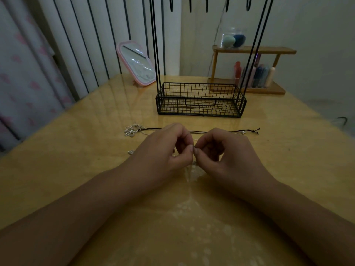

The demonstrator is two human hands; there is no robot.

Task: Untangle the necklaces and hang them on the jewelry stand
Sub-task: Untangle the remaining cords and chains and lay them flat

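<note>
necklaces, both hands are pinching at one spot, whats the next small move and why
Probably ease the two pinches apart to loosen the chain. The left hand and right hand meet at one tiny point of it, the black cord lies on the table, and nothing hangs on the stand in view.

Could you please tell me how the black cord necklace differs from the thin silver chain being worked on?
The black cord necklace is dark and lies stretched out untouched; the thin silver chain is pale, hard to see, and is pinched between the left hand and right hand. Both are in front of the jewelry stand.
</note>
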